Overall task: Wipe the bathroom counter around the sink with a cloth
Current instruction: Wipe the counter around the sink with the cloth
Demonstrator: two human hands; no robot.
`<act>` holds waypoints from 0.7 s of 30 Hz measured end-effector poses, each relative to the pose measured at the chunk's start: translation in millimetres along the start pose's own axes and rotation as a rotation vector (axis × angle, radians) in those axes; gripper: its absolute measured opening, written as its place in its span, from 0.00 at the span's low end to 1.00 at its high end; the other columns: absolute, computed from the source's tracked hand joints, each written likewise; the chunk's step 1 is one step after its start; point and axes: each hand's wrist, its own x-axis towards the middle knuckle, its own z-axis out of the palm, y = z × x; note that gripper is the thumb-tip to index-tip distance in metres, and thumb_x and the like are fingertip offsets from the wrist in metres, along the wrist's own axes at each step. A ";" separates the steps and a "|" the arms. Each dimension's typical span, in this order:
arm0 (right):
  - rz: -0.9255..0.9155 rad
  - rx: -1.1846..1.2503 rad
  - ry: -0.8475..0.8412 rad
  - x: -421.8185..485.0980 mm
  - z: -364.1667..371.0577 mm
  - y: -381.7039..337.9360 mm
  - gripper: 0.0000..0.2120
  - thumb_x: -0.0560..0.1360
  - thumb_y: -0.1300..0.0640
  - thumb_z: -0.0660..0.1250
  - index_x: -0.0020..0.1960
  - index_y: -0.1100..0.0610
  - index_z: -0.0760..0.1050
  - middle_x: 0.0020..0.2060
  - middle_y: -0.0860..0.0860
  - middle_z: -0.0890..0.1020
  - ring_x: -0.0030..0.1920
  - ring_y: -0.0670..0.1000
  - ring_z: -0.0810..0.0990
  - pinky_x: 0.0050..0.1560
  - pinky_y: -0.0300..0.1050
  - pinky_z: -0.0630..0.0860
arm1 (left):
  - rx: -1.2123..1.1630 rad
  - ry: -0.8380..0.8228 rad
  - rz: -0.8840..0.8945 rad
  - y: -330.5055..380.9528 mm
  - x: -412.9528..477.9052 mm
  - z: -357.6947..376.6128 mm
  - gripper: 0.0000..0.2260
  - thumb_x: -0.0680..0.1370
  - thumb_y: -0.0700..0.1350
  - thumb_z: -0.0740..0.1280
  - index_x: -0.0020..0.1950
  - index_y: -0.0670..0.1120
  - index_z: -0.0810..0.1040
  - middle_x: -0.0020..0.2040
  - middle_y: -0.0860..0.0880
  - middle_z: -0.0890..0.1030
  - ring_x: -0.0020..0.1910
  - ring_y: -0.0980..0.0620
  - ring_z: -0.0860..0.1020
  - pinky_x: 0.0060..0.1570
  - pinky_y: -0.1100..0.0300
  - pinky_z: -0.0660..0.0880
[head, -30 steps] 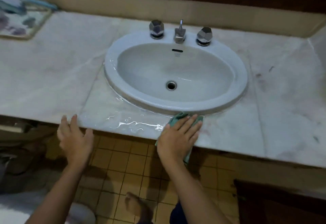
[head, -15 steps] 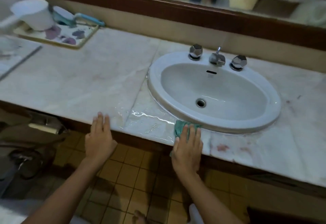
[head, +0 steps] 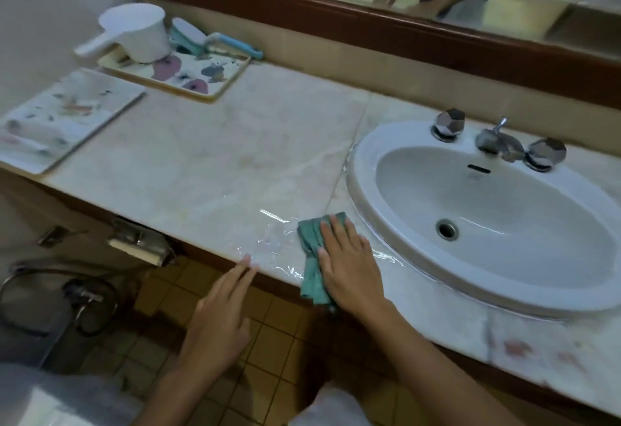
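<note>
The right hand (head: 349,264) lies flat, palm down, on a green cloth (head: 311,251) at the front part of the marble counter (head: 218,163). Its fingers (head: 337,229) are stretched and a little spread, pressing the cloth on the stone, not pinching it. The cloth is crumpled; one part shows beyond the fingertips and beside the thumb, and its lower end hangs over the counter edge below the thumb. Just past the little finger side of this hand begins the rim of the white oval sink (head: 490,220); the cloth is near the rim, but I cannot tell if it touches.

The left hand (head: 221,311) is open with fingers straight and close together. Its fingertips (head: 247,262) reach the counter edge, beside the cloth, while the palm is in front of the edge, over the tiled floor (head: 268,341).

Between the two sets of fingertips and a little beyond them, the stone shines with a film of water (head: 268,241).

Far beyond the fingers of the left hand, at the wall, stands a flowered tray (head: 181,76) with a white plastic dipper (head: 134,36) and a brush with a blue handle (head: 232,42) on it. Beyond the right hand, behind the basin, are a chrome faucet (head: 497,143) and two faceted knobs (head: 448,123).
</note>
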 end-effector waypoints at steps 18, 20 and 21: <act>0.213 -0.106 0.098 181.1 -3.9 -1.2 0.28 0.80 0.52 0.49 0.76 0.66 0.53 0.76 0.63 0.54 0.76 0.63 0.51 0.74 0.56 0.52 | -0.135 0.443 -0.338 -92.3 178.6 -78.3 0.18 0.75 0.38 0.67 0.65 0.45 0.75 0.73 0.49 0.60 0.66 0.43 0.69 0.63 0.42 0.70; 0.395 0.012 0.100 223.5 -0.8 -34.3 0.30 0.82 0.51 0.47 0.76 0.67 0.47 0.76 0.65 0.47 0.76 0.65 0.44 0.75 0.57 0.46 | -0.087 0.431 -0.356 -102.8 191.5 -78.1 0.18 0.76 0.40 0.66 0.66 0.45 0.74 0.74 0.47 0.61 0.69 0.43 0.65 0.67 0.41 0.66; 0.406 0.027 0.108 235.0 3.3 -50.6 0.30 0.81 0.51 0.46 0.76 0.68 0.47 0.76 0.66 0.47 0.76 0.66 0.43 0.75 0.57 0.46 | -0.065 0.423 -0.374 -105.7 193.9 -76.2 0.18 0.77 0.40 0.65 0.67 0.45 0.74 0.74 0.46 0.62 0.70 0.42 0.64 0.69 0.41 0.63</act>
